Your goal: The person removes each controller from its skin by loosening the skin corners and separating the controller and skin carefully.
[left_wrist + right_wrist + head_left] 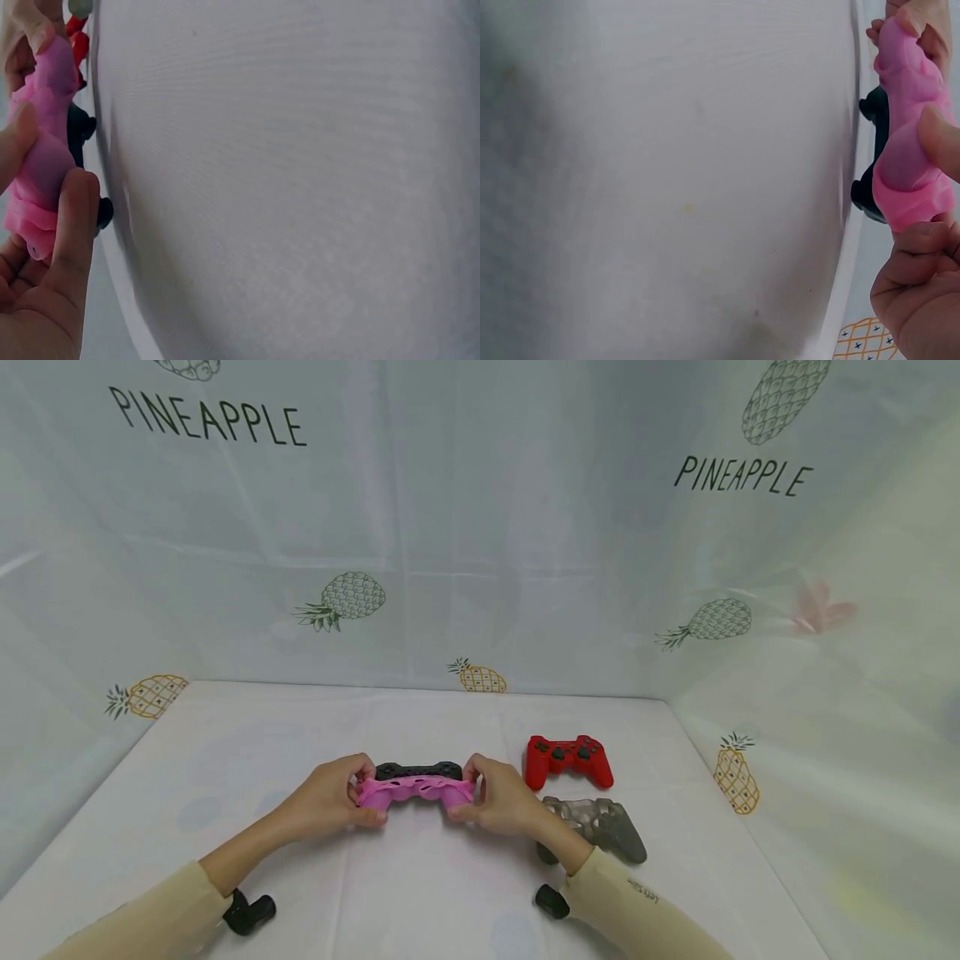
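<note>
Above the middle of the table, both hands hold a black game controller [416,771] partly wrapped in a pink stretchy cover [420,787]. At its left end my left hand [339,793] grips the cover and handle between thumb and fingers. My right hand [497,795] grips the other end the same way. In the left wrist view, the pink cover [46,161] has folds near the fingers. The right wrist view shows the cover [911,161] bunched at its edge, with bare black parts of the controller [870,196] sticking out.
A red game controller [568,760] lies right of the hands. Nearer, a grey controller [618,831] with a translucent patterned part lies partly behind the right forearm. White cloth covers the table [420,893]; pineapple-print curtains [480,527] hang behind and at the sides.
</note>
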The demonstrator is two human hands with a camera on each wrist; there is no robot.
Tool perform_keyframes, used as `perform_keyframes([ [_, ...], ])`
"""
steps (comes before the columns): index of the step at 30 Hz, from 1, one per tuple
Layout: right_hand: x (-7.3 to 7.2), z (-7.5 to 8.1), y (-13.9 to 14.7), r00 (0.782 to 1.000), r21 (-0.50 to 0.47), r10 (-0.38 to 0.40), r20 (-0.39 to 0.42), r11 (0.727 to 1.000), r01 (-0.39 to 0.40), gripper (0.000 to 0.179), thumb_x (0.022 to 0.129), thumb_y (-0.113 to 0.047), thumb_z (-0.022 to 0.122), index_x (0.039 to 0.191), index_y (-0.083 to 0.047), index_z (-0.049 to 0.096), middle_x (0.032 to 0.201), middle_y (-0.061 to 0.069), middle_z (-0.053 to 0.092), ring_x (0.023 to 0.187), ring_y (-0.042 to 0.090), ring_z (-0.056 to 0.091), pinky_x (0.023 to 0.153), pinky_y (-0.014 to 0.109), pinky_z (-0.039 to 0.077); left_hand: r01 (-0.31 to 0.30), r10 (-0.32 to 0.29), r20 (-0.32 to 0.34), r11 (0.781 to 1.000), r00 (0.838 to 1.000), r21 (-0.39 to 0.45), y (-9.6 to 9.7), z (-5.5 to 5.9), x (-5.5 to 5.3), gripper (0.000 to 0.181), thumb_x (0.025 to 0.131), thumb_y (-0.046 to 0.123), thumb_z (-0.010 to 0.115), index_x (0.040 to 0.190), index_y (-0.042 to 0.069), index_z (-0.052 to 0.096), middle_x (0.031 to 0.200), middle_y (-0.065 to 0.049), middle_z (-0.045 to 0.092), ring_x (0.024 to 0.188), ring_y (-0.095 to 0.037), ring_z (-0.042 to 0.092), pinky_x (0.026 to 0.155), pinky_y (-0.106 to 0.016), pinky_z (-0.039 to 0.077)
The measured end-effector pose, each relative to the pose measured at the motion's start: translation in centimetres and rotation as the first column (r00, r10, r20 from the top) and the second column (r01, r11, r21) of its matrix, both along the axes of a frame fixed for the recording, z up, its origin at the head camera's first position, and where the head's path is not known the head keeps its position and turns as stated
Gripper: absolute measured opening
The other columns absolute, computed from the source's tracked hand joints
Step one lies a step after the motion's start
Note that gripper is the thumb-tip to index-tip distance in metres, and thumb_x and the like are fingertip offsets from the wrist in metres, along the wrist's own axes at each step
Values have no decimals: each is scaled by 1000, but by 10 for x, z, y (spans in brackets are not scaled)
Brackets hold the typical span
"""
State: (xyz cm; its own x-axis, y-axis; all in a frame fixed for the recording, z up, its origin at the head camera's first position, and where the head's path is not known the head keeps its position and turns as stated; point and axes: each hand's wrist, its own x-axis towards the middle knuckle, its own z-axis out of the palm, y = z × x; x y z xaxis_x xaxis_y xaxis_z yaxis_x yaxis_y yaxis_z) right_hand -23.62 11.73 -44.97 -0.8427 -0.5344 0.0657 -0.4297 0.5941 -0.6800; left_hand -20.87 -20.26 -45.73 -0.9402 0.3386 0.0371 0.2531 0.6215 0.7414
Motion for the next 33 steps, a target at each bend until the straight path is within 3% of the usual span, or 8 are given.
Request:
perform_keyframes([
  [5,-1,-1,-1,1000,-22,-11,-1,1000,11,37,86,-25,91,101,-17,59,66,0,52,55,6,46,55,25,39,-16,15,14,1000,1000,6,1,0,0,52,76,33,98,100,16,56,75,1,53,61,-11,53,59,-27,44],
  [11,-3,-2,-5,1000,-32,-16,-16,999,16,36,86,-25,91,99,-16,58,66,-2,50,55,5,44,54,24,37,-54,54,-5,999,999,-4,-1,-3,-4,51,76,32,98,100,16,56,79,0,52,63,-11,54,59,-28,47],
  [15,-2,-3,-6,999,-30,-30,-18,999,30,36,86,-24,91,97,-16,58,66,-2,49,55,5,43,54,24,36,-41,41,-28,999,999,-11,0,-4,-5,51,76,34,98,96,16,54,76,1,49,64,-11,50,59,-27,44],
  [24,-1,-7,-8,997,-13,-32,-68,999,32,37,83,-23,93,90,-17,57,66,-7,48,56,3,42,55,24,36,-50,49,-56,998,997,-29,2,-4,1,51,76,34,98,90,16,52,78,1,48,69,-12,46,59,-27,38],
  [33,0,-7,-9,998,-27,-40,-56,999,38,36,84,-22,92,91,-14,58,68,-8,50,54,3,45,56,23,38,-61,61,-68,998,996,8,3,-3,4,50,77,35,98,89,16,53,79,1,49,72,-13,46,60,-28,37],
])
